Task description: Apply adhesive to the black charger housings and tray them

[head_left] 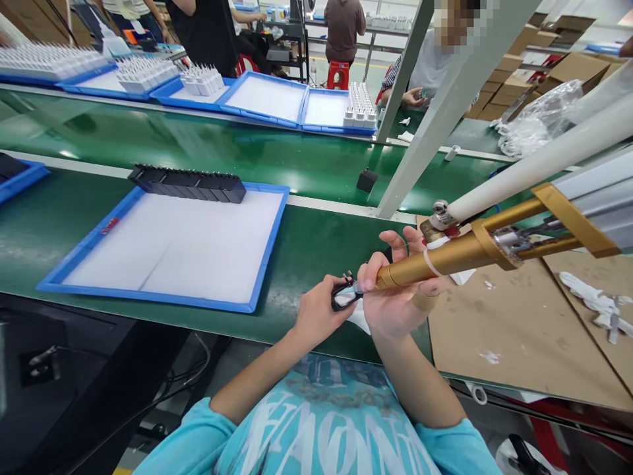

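Note:
My left hand (319, 313) is closed on a small black plug part (342, 295) with metal prongs sticking up, held just above the near edge of the green bench. My right hand (400, 290) is wrapped round the gold barrel of a hanging tool (445, 257), whose tip touches the black part. A bit of white material shows between the two hands. A blue tray (93, 247) with a white liner lies to the left, with a row of black plug parts (188, 183) along its far edge.
A sheet of cardboard (519, 330) with white scraps lies to the right. One loose black part (366, 179) sits on the green conveyor belt. Blue trays (267, 99) of white parts line the far side, where other people work. A metal post (420, 132) slants up nearby.

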`<state>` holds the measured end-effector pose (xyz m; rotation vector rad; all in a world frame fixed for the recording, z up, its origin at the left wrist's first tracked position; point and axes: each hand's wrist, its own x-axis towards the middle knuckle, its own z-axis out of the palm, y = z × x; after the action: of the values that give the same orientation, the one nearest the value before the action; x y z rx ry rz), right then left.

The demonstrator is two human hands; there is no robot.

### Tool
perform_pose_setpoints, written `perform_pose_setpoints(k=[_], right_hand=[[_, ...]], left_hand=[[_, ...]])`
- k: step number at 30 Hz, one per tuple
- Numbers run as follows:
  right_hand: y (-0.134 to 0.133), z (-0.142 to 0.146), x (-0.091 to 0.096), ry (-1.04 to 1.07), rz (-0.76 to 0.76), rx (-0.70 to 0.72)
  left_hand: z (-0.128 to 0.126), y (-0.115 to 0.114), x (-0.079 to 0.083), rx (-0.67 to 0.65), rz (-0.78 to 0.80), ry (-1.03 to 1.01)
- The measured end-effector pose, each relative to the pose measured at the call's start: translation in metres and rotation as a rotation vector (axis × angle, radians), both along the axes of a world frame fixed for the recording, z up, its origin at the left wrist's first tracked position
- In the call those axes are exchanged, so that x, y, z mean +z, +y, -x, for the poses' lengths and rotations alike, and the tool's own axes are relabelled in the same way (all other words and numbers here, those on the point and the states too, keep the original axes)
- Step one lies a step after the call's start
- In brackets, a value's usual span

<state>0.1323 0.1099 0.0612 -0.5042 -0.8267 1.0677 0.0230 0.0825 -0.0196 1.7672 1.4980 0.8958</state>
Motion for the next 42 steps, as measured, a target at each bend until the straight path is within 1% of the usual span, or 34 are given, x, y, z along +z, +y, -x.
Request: perform_pose_setpoints(k=[3, 6, 9, 12, 17, 20, 23, 25, 28, 30, 33, 35, 37, 39, 41, 42], right_hand=[[-0.001, 0.002, 0.000, -0.010, -0.014, 0.008], [-0.002, 0.000, 0.000, -0.005, -0.021, 0.020], [-0.002, -0.001, 0.000, 0.001, -0.018, 0.032], [-0.001, 0.000, -0.001, 0.014, -0.019, 0.033], [0.001, 0.001, -0.002, 0.046, 0.008, -0.003], [0.002, -0.002, -0.003, 0.075, 0.018, -0.022], [0.001, -0.010, -0.005, 0.091, 0.054, -0.059], [0.000, -0.016, -0.006, 0.088, 0.069, -0.082], [0.000, -0.025, -0.009, 0.075, 0.067, -0.107], [-0.001, -0.031, -0.011, 0.065, 0.057, -0.124], [-0.003, -0.039, -0.016, 0.041, 0.043, -0.142], [-0.004, -0.044, -0.018, 0.027, 0.045, -0.146], [-0.006, -0.047, -0.019, 0.020, 0.051, -0.145], [-0.006, -0.050, -0.020, 0.015, 0.055, -0.145], [-0.007, -0.052, -0.020, 0.009, 0.057, -0.151], [-0.006, -0.053, -0.021, 0.007, 0.054, -0.155]], left_hand=[[-0.003, -0.001, 0.002, 0.017, -0.119, -0.085], [-0.004, -0.001, 0.000, 0.022, -0.231, -0.093], [-0.003, -0.001, -0.003, 0.026, -0.273, -0.060], [-0.001, -0.001, -0.003, 0.034, -0.262, -0.008], [0.005, 0.005, 0.001, 0.028, -0.164, 0.150], [0.016, 0.014, 0.001, -0.034, -0.079, 0.229], [0.031, 0.021, 0.001, -0.110, 0.043, 0.236], [0.041, 0.025, 0.004, -0.154, 0.133, 0.209], [0.049, 0.031, 0.009, -0.197, 0.250, 0.108], [0.049, 0.036, 0.010, -0.203, 0.301, 0.013], [0.042, 0.045, 0.005, -0.239, 0.324, -0.167], [0.037, 0.048, -0.001, -0.270, 0.301, -0.265], [0.033, 0.049, -0.006, -0.271, 0.218, -0.262], [0.033, 0.047, -0.006, -0.269, 0.074, -0.145], [0.035, 0.044, -0.001, -0.311, -0.068, 0.011], [0.037, 0.042, 0.002, -0.345, -0.114, 0.080]])
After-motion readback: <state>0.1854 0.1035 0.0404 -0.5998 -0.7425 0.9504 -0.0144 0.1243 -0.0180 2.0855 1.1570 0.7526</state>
